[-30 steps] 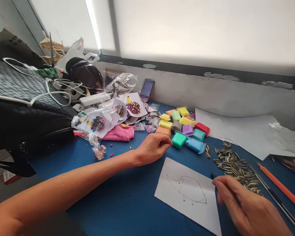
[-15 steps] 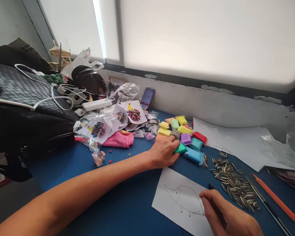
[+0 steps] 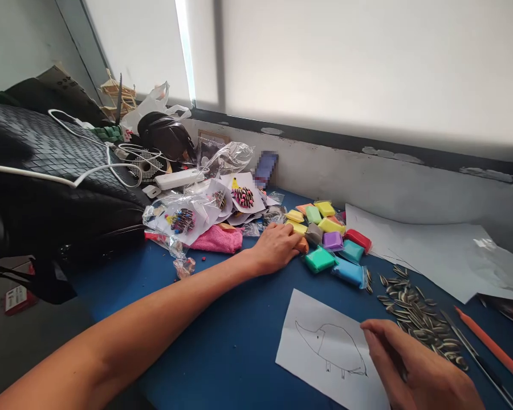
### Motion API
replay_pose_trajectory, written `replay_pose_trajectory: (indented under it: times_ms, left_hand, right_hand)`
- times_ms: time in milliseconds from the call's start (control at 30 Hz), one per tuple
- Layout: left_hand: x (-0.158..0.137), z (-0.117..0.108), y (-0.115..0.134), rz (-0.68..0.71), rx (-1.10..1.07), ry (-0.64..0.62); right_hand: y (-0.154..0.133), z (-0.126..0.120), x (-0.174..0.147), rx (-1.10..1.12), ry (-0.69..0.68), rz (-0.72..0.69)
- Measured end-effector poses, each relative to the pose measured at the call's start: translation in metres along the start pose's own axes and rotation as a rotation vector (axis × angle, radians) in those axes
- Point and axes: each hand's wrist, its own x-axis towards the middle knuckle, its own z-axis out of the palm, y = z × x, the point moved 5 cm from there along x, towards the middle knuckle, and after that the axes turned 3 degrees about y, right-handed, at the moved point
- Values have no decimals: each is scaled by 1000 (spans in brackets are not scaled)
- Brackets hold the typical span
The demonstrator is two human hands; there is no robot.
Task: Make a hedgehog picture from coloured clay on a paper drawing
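Note:
My left hand (image 3: 276,249) reaches to the left edge of a group of wrapped modelling clay packets. Its fingers are curled against an orange clay packet (image 3: 302,245), which they partly cover. Close by are a green packet (image 3: 320,259), a grey packet (image 3: 314,234) and a yellow packet (image 3: 296,228). White paper (image 3: 291,350) with a pen drawing of a long-snouted animal lies in front. At the paper's right edge, my right hand (image 3: 425,364) is closed, thumb and forefinger together; whatever it may hold is hidden.
Striped sunflower seeds (image 3: 423,316) lie beside a pen (image 3: 481,364) and an orange pencil-like stick (image 3: 493,347). White sheets (image 3: 414,245) rest by the wall. Leftward are a pink cloth (image 3: 218,239), bagged hedgehog crafts (image 3: 182,221), cables and a black woven bag (image 3: 60,154).
My left hand has moved left off the green packet to the orange one, leaving the green packet uncovered. The view has shifted slightly left. My right hand stays at the paper's edge.

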Motion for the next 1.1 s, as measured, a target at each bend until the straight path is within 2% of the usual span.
replay_pose_trajectory:
  times_ms: [133,333,400,467,600,733,933,1100]
  left_hand:
    - [0,0,0,-22,-154,57]
    - [2,-11,5,-98,-590,145]
    - [4,-10,5,-162,-765,119]
    - [5,-7,7,-205,-933,36]
    - [2,-7,10,-207,-1186,-105]
    - [-4,-10,17,-151,-1297,-182]
    - [-7,-6,28,-84,-1315,-300]
    - [-4,-13,25,-101,-1355,-277]
  right_hand:
    - [-2,7,19,-87,-60,15]
    - [-3,55,53,-61,-225,45]
    - [1,71,66,-53,-276,94]
    - [7,79,77,-35,-294,153]
    - [21,67,84,32,-241,317]
    - [28,43,73,170,-153,477]
    - [15,44,63,429,-144,500]
    - [17,44,64,500,-61,522]
